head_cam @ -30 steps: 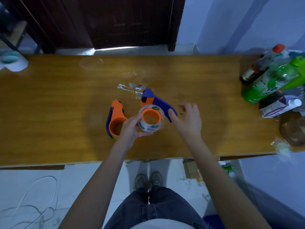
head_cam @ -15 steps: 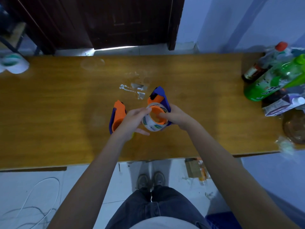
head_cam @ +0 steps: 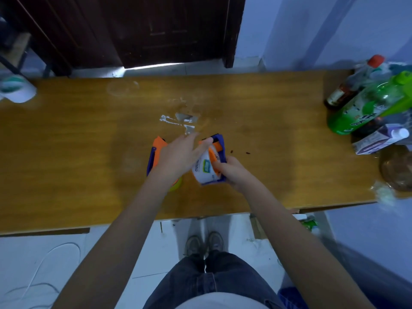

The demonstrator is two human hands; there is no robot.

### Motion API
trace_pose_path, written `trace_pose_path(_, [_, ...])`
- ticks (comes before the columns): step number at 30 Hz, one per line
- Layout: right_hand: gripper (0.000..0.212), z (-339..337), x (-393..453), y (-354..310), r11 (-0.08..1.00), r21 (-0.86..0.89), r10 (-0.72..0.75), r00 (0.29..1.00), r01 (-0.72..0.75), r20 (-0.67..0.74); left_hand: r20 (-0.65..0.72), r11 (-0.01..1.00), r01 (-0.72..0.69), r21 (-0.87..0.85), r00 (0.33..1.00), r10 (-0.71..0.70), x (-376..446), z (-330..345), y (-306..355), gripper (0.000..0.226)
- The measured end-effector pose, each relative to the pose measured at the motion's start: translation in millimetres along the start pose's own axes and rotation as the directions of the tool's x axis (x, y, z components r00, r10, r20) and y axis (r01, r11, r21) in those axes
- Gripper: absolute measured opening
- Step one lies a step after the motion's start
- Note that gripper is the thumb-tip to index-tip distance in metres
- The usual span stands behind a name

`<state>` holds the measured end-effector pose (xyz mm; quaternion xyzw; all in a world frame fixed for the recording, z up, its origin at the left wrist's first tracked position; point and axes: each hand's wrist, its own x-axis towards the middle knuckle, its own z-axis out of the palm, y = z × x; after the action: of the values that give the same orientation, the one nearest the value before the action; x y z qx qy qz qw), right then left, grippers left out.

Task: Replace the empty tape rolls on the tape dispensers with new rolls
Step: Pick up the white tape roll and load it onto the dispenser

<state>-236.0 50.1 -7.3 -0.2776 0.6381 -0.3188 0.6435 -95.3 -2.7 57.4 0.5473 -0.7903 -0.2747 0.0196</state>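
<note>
Two hands (head_cam: 178, 156) on dispenser (head_cam: 217, 150) mid-table (head_cam: 66, 152), edges clear.

Long wooden table (head_cam: 267, 121), orange-brown veneer, scuffed white patch (head_cam: 178, 121) at centre. On it near me: orange-and-blue plastic tape dispenser (head_cam: 156, 150). Right end: green plastic bottle (head_cam: 365, 108), dark red-capped bottle (head_cam: 347, 85), small purple-white carton (head_cam: 379, 139). Far-left edge: a white roll (head_cam: 16, 89).

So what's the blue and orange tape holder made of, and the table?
The tape dispenser looks like hard molded plastic: solid blue and orange colour, smooth rounded edges. The table looks like wood or wood-look laminate: brown grain streaks with a slight sheen. Which of the two it is cannot be told.
</note>
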Motion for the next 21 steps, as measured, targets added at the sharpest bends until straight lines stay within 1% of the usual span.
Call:
trace_pose_path(1, [0.025, 0.4, 0.1, 1.4, 0.999, 0.039, 0.010, 1.000, -0.010, -0.017, -0.086, 0.997, -0.078, 0.005, 0.993, 0.078, -5.7, 3.0, -0.7, 0.067])
trace_pose_path(2, [0.027, 1.0, -0.7, 1.6, 0.997, 0.077, 0.014, 0.999, -0.012, -0.034, -0.142, 0.984, -0.177, -0.011, 0.974, 0.174, -13.1, 6.0, -2.0, 0.072])
trace_pose_path(3, [0.029, 1.3, -1.5, 1.3, 0.992, 0.127, 0.022, 0.998, -0.015, -0.050, -0.183, 0.957, -0.290, 0.002, 0.941, 0.285, -19.6, 9.6, -3.8, 0.079])
trace_pose_path(5, [0.026, 0.9, -3.1, 0.2, 0.967, 0.254, 0.030, 0.998, -0.015, -0.056, -0.209, 0.878, -0.448, 0.168, 0.854, 0.476, -27.9, 19.6, -10.0, 0.089])
trace_pose_path(6, [0.022, 0.2, -3.8, -0.1, 0.959, 0.284, 0.031, 0.998, -0.015, -0.054, -0.209, 0.840, -0.479, 0.256, 0.821, 0.532, -29.5, 24.6, -14.4, 0.090])
trace_pose_path(7, [0.018, 0.2, -4.9, -0.4, 0.953, 0.302, 0.038, 0.998, -0.022, -0.047, -0.207, 0.820, -0.485, 0.303, 0.807, 0.553, -30.1, 27.5, -17.5, 0.089])
trace_pose_path(8, [0.015, 0.6, -5.8, -0.1, 0.950, 0.311, 0.041, 0.998, -0.026, -0.042, -0.214, 0.817, -0.486, 0.310, 0.802, 0.558, -29.6, 28.7, -19.7, 0.088])
trace_pose_path(10, [0.012, 0.6, -6.7, 2.2, 0.944, 0.328, 0.035, 0.999, -0.024, -0.029, -0.233, 0.815, -0.506, 0.282, 0.788, 0.570, -29.7, 25.9, -19.5, 0.079])
trace_pose_path(13, [0.014, 0.7, -11.5, 3.1, 0.932, 0.361, 0.034, 0.999, -0.031, -0.004, -0.252, 0.768, -0.566, 0.299, 0.729, 0.636, -31.4, 21.9, -18.2, 0.048])
trace_pose_path(14, [0.014, 0.4, -12.9, 3.7, 0.934, 0.357, 0.035, 0.999, -0.032, -0.002, -0.259, 0.759, -0.584, 0.289, 0.716, 0.649, -32.9, 21.2, -17.6, 0.041])
trace_pose_path(15, [0.013, 0.9, -15.0, 3.3, 0.935, 0.352, 0.041, 0.999, -0.038, -0.003, -0.272, 0.756, -0.602, 0.256, 0.706, 0.654, -35.1, 21.6, -16.6, 0.039])
trace_pose_path(18, [0.010, 0.7, -16.1, 4.5, 0.956, 0.288, 0.055, 0.998, -0.048, -0.019, -0.329, 0.748, -0.636, 0.190, 0.677, 0.659, -40.5, 23.3, -15.0, 0.031])
trace_pose_path(21, [0.009, -1.7, -13.2, 5.6, 0.980, 0.198, 0.047, 0.996, -0.033, -0.069, -0.338, 0.755, -0.639, 0.148, 0.685, 0.646, -46.0, 26.9, -13.0, 0.024])
